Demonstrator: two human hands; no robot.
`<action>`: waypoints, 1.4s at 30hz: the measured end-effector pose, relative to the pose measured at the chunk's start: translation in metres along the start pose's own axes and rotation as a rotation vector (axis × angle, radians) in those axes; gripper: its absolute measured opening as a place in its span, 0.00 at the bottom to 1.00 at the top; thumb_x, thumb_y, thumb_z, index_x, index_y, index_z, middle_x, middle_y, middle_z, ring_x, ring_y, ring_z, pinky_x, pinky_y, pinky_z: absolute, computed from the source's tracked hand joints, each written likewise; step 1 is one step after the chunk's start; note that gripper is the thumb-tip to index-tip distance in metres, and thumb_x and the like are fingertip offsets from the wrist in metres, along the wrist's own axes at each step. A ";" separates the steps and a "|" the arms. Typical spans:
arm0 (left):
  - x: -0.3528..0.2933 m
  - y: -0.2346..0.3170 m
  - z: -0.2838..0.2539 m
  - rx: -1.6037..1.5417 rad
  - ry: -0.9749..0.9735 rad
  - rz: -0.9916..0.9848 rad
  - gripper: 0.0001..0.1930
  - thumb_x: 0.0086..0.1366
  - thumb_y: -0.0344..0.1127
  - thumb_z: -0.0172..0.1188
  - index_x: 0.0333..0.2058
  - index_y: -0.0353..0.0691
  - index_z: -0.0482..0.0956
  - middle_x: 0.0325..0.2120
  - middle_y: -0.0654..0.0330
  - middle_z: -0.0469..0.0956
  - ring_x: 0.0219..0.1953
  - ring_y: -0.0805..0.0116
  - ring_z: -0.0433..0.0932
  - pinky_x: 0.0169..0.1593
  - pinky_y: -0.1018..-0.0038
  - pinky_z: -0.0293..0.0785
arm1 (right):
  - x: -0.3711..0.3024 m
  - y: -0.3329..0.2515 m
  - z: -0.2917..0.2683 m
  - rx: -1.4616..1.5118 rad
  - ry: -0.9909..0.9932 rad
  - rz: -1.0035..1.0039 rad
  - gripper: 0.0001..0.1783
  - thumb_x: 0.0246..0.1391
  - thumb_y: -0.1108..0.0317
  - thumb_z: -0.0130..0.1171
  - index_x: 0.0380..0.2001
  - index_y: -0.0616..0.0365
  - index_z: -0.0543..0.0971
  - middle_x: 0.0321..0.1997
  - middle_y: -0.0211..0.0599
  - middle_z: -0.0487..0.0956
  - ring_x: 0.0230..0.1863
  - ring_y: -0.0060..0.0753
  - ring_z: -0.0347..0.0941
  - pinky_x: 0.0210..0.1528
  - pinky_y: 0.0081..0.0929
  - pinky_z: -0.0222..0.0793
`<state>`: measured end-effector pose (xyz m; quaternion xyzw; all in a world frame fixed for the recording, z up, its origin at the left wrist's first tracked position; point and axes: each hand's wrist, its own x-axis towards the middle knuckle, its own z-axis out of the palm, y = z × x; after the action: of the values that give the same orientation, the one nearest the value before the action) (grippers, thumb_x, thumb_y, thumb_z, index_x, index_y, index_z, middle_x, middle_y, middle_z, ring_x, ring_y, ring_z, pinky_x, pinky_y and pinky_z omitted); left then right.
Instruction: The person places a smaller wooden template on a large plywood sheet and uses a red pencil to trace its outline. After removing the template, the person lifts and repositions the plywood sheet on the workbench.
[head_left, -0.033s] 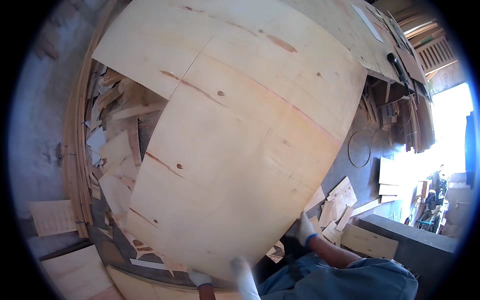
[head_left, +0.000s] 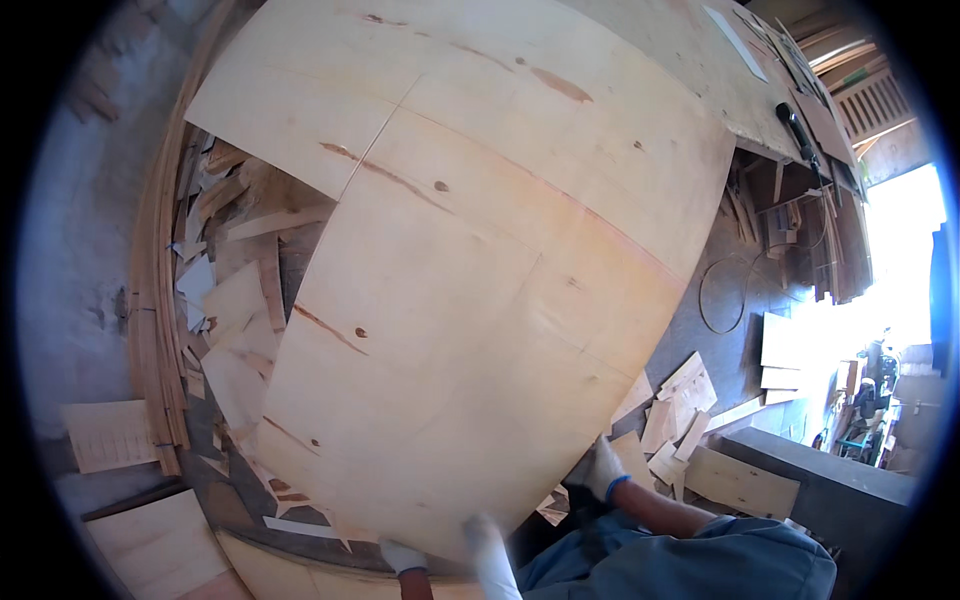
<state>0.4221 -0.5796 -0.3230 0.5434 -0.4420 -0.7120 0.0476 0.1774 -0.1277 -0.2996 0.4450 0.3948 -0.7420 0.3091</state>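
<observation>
A large pale plywood sheet (head_left: 470, 330) fills the middle of the view, with brown knots and patches on its face. A short slit-like line (head_left: 385, 130) and a long faint reddish line cross its far part. My left hand (head_left: 402, 556), in a white glove, is closed at the sheet's near edge, its fingers partly hidden. My right hand (head_left: 604, 472), gloved with a blue cuff, grips the near right edge; its fingertips are partly out of sight. Between them a blurred white tubular thing (head_left: 487, 555) rises from the lower edge; I cannot tell what it is.
A worktable (head_left: 690, 60) lies under the sheet's far side. Wood offcuts (head_left: 235, 300) litter the floor at left, with more offcuts (head_left: 680, 410) at right. Long wood strips (head_left: 158, 300) lean by the left wall. A cable (head_left: 722, 300) loops on the floor; a grey ledge (head_left: 810, 460) stands at right.
My right hand has shifted slightly down and left along the sheet's edge. The scene has slid a few pixels to the right. My left hand stays at the near edge.
</observation>
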 end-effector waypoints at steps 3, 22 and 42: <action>-0.029 0.010 0.032 -0.345 -0.105 -0.139 0.25 0.73 0.49 0.39 0.59 0.39 0.69 0.58 0.54 0.72 0.58 0.53 0.71 0.61 0.58 0.69 | -0.036 0.025 0.041 0.062 -0.072 0.166 0.37 0.66 0.35 0.38 0.63 0.54 0.69 0.64 0.41 0.73 0.61 0.48 0.70 0.64 0.56 0.63; -0.127 -0.048 0.113 1.954 -0.453 0.519 0.20 0.68 0.35 0.52 0.57 0.38 0.72 0.48 0.50 0.80 0.46 0.50 0.80 0.52 0.56 0.75 | -0.026 0.083 -0.067 -0.261 0.042 -0.175 0.27 0.65 0.43 0.45 0.56 0.49 0.74 0.55 0.33 0.77 0.55 0.39 0.73 0.57 0.43 0.71; 0.059 0.219 0.207 0.741 -0.321 0.445 0.30 0.73 0.50 0.49 0.63 0.31 0.66 0.63 0.50 0.68 0.66 0.59 0.64 0.67 0.66 0.60 | -0.030 -0.028 -0.111 0.139 0.275 -0.432 0.38 0.66 0.34 0.37 0.65 0.52 0.67 0.63 0.35 0.73 0.62 0.39 0.68 0.65 0.37 0.63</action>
<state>0.1385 -0.6246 -0.2129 0.2987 -0.7746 -0.5534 -0.0673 0.2137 -0.0148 -0.2965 0.4672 0.4671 -0.7486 0.0559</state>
